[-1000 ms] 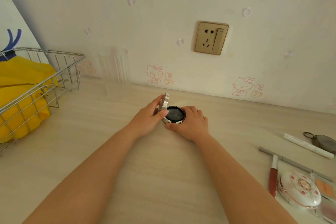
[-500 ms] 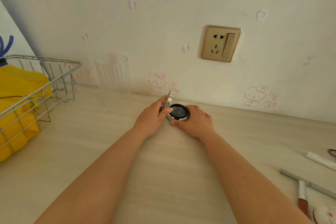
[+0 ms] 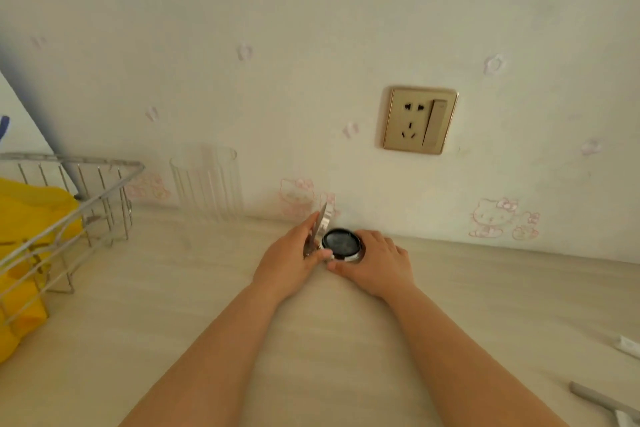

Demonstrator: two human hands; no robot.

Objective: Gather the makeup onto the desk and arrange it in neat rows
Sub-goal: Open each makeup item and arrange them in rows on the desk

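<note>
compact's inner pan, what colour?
Dark grey to black, ringed by a silver rim, on the open compact. Head view, the only one.

Silver wire basket (image 3: pixel 104 184) holding yellow cloth (image 3: pixel 24 218), nine o'clock; clear ribbed glass tumbler (image 3: pixel 206 184), eleven o'clock; gold wall socket (image 3: pixel 419 121), one o'clock.

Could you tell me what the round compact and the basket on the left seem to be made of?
Compact: apparently shiny silver metal or metallised plastic, from its bright rim; dark inside. Basket: bare steel-coloured wire, seen in its thin glinting rods.
</note>
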